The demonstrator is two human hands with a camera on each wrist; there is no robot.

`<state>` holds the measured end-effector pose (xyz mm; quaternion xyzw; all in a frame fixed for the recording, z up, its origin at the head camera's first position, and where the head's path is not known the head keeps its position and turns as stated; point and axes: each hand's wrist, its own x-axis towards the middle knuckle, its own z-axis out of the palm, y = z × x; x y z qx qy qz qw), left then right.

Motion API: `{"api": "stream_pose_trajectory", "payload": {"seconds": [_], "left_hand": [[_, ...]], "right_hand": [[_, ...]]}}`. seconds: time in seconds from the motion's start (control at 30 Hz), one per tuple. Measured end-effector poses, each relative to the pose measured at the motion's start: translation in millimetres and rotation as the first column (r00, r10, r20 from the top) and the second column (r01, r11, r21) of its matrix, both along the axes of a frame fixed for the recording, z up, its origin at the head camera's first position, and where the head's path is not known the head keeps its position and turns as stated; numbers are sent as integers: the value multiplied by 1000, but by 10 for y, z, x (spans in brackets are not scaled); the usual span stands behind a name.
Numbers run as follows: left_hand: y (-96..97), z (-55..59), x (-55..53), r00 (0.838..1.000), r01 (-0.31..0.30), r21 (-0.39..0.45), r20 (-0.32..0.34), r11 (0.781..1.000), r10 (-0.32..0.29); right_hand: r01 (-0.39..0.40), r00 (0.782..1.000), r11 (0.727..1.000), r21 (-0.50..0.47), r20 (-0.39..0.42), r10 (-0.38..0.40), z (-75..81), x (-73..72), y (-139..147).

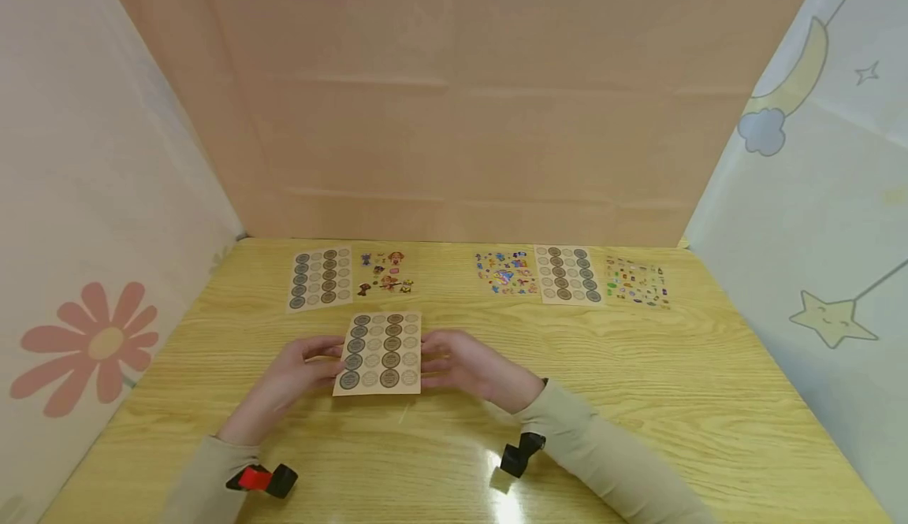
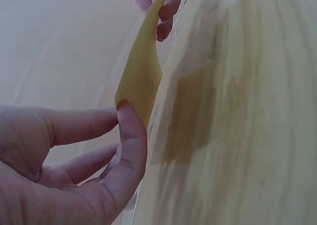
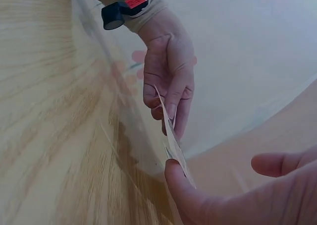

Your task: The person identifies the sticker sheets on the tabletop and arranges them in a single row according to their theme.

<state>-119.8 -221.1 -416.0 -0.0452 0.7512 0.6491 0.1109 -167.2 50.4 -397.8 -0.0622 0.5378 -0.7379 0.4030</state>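
Observation:
A cream sheet of round stickers, printed with rows of dark and pale circles, is held up off the table between both hands. At its left edge my left hand pinches it between thumb and fingers; in the left wrist view the sheet bows and shows its plain back. My right hand is at the right edge, its fingers straight and spread. In the right wrist view one of its fingertips touches the sheet's near end, while another digit stands well apart from it.
Along the table's back lie a similar sheet at left and another at right. Beside them are cartoon sticker sheets: one left, two right, one colourful and one with small pictures. Fabric walls enclose the wooden table.

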Motion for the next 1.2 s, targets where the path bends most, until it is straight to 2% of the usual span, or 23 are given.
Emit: {"api": "stream_pose_trajectory", "payload": {"seconds": [0.13, 0.27, 0.53, 0.63, 0.9, 1.2], "left_hand": [[-152, -47, 109, 1000, -10, -11, -8, 1000, 10], [-285, -78, 213, 1000, -19, -5, 11, 1000, 19], [-460, -110, 382, 998, -49, -55, 40, 997, 51], [-487, -123, 408, 997, -67, -69, 41, 995, 70], [-490, -113, 437, 983, -178, -108, 20, 978, 181], [-465, -22, 490, 982, -189, -170, -18, 967, 189]], "right_hand": [[21, 998, 1000, -6, 52, -21, 1, 23, -89], [15, 996, 1000, 1, 89, -15, -22, 40, -190], [-69, 991, 998, -15, 116, 70, -30, 83, -352], [-85, 991, 996, -16, 106, 86, -32, 76, -397], [-111, 984, 994, -22, 138, 113, -60, 58, -466], [-115, 985, 993, 7, 127, 113, -91, 78, -501]]}}
